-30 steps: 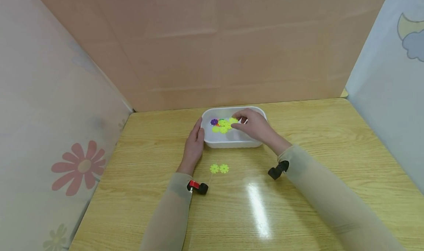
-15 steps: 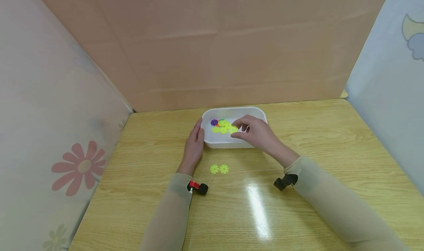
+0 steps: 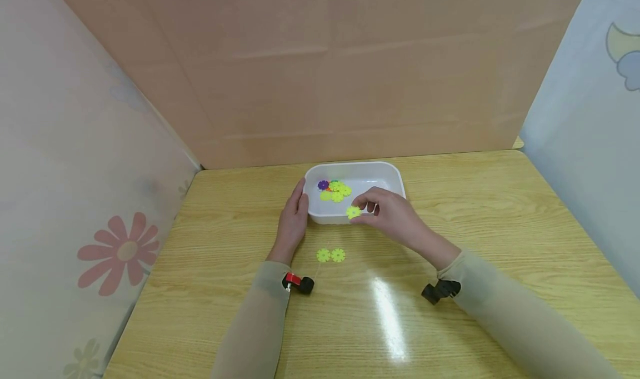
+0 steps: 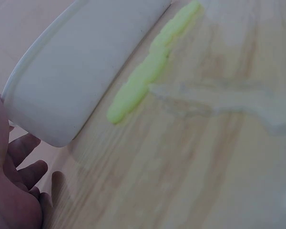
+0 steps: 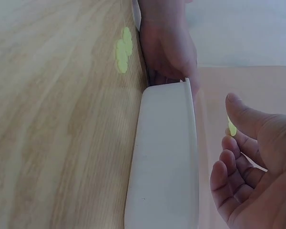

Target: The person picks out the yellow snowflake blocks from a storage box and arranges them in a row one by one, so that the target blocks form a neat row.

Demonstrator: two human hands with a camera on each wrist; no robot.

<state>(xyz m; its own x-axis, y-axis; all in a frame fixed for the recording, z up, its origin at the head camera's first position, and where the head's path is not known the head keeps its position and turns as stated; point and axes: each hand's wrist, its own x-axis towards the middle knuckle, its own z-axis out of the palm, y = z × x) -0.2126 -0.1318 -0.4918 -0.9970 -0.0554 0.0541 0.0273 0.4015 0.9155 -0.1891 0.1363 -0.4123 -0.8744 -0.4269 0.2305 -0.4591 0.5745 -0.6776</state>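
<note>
A white plastic tray [image 3: 340,219] stands on the table, seen end to end in the head view. My left hand [image 3: 292,223] holds its left end, thumb at the rim and fingers against the outside wall. My right hand [image 3: 392,215] pinches a yellow-green snowflake disc [image 3: 353,212] between thumb and index finger, above the tray's front rim. Inside the tray, to the left, lie several yellow-green discs [image 3: 338,196], a purple disc [image 3: 323,185] and bits of orange and green. Two yellow-green discs [image 3: 331,255] lie side by side on the table in front of the tray.
The wooden table [image 3: 225,229] carries the tray. A brown panel [image 3: 320,73] rises behind its back edge, with light, patterned walls at left and right. Cameras are strapped to both wrists, such as the black one [image 3: 440,291] on the right.
My right hand has drawn the pinched disc from the pile in the tray toward the front rim, nearer to me. The left hand and the tray stay where they were.
</note>
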